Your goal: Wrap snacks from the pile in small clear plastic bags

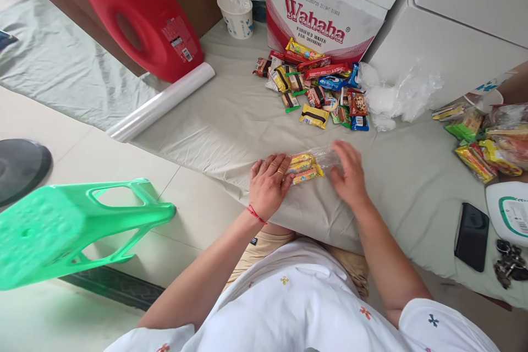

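A clear plastic bag (324,155) lies on the cloth in front of me, with several yellow-and-orange snack packets (304,166) inside. My left hand (269,187) covers the bag's left end, its fingers curled over the packets and its thumb along the near side. At the other end, my right hand (348,173) has its fingers and thumb at the loose plastic. The exact pinch there is hard to see. Beyond both hands lies a pile of small wrapped snacks (315,114) in yellow, red, blue and brown.
A Wahaha carton (322,22) stands behind the pile, with crumpled clear bags (402,93) beside it. Filled snack bags (501,146), a phone (472,236) and keys (510,264) lie right. Leftward are a plastic roll (165,102), a red jug (140,16) and a green stool (82,225).
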Demonstrator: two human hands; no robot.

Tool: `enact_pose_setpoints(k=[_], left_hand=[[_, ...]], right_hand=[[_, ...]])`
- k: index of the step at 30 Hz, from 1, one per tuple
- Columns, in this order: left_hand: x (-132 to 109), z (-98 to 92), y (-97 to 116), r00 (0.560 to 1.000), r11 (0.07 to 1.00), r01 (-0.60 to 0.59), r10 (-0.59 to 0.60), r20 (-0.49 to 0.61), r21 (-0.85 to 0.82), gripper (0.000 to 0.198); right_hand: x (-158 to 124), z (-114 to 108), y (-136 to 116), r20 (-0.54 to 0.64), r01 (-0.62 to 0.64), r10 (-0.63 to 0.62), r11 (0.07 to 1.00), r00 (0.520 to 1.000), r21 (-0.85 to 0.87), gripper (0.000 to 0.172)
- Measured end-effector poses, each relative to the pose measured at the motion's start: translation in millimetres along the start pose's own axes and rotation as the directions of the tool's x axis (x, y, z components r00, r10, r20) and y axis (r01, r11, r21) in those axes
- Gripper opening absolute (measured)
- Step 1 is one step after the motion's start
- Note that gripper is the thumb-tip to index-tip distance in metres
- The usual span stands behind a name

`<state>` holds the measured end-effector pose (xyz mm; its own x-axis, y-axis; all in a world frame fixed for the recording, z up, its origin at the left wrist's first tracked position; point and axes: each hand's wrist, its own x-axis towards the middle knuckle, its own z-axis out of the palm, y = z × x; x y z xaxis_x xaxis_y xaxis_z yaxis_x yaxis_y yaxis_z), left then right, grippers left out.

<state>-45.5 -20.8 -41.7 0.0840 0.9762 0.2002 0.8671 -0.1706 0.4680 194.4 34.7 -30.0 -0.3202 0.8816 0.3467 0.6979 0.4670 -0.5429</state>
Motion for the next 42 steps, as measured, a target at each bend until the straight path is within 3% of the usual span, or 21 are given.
enact_pose_setpoints(k=[3, 5, 8, 11, 14, 19, 21, 23, 28, 31, 35, 38, 42], left_hand=[[-0.8, 0.9, -1.2, 1.0, 1.0, -0.005, 0.005, -0.011, 0.002, 0.045], [-0.6, 1.8, -1.4, 1.0, 1.0, 0.001, 0.0, -0.014, 0.007, 0.045], [-0.4, 2.7, -1.4, 1.0, 1.0, 0.004, -0.004, -0.012, 0.015, 0.045], [-0.8, 3.0, -1.4, 1.0, 1.0, 0.008, -0.008, -0.005, 0.013, 0.046], [-1.6, 2.7, -1.7, 1.0, 1.0, 0.01, -0.01, 0.009, 0.001, 0.046], [-1.9, 1.9, -0.8, 1.0, 1.0, 0.02, -0.02, 0.018, -0.023, 0.047], [-1.7, 2.1, 0.7, 1.0, 0.999, 0.024, -0.024, 0.014, -0.034, 0.046], [-1.8, 3.0, 2.0, 0.999, 0.998, 0.033, -0.033, 0.004, -0.045, 0.045], [-3.8, 6.9, 1.6, 0.999, 0.996, 0.05, -0.05, -0.006, -0.067, 0.045], [-5.4, 8.3, 1.1, 0.999, 0.997, 0.039, -0.039, 0.002, -0.065, 0.048], [-5.5, 7.9, 2.3, 0.999, 0.997, 0.038, -0.037, 0.014, -0.068, 0.051], [-4.2, 5.2, -1.8, 0.998, 0.994, 0.022, -0.017, 0.052, -0.103, 0.058], [-2.8, -8.2, -16.1, 0.984, 0.97, -0.063, 0.1, 0.15, -0.237, 0.083]], right_hand=[[20.7, -14.1, 28.6, 0.042, -0.224, 0.226, 0.973, 0.973, -0.051, 0.085], [36.5, -16.1, 36.2, 0.14, -0.331, 0.339, 0.941, 0.93, -0.078, 0.088], [54.4, -13.7, 31.9, 0.281, -0.412, 0.424, 0.905, 0.861, -0.103, 0.057], [58.8, -12.3, 24.7, 0.345, -0.478, 0.428, 0.875, 0.836, 0.073, 0.032], [52.7, -13.3, 25.1, 0.225, -0.479, 0.439, 0.861, 0.87, 0.17, 0.033], [44.7, -5.7, 12.3, 0.234, -0.535, 0.5, 0.836, 0.834, 0.12, 0.037], [46.9, 4.0, -9.6, 0.145, -0.502, 0.484, 0.854, 0.863, 0.135, 0.032], [49.5, 17.3, -39.0, 0.07, -0.426, 0.423, 0.904, 0.903, 0.044, 0.028], [39.0, 49.5, -96.5, 0.152, -0.177, 0.234, 0.931, 0.96, -0.318, 0.024], [22.2, 54.6, -103.1, 0.18, -0.069, 0.141, 0.932, 0.973, -0.356, 0.033], [-0.8, 49.2, -104.1, 0.199, 0.035, 0.017, 0.967, 0.98, -0.251, 0.044], [-14.7, 47.3, -106.7, 0.217, 0.058, -0.013, 0.977, 0.976, -0.204, 0.056], [-23.8, 48.5, -107.4, 0.298, 0.069, -0.001, 0.974, 0.955, -0.217, 0.061]])
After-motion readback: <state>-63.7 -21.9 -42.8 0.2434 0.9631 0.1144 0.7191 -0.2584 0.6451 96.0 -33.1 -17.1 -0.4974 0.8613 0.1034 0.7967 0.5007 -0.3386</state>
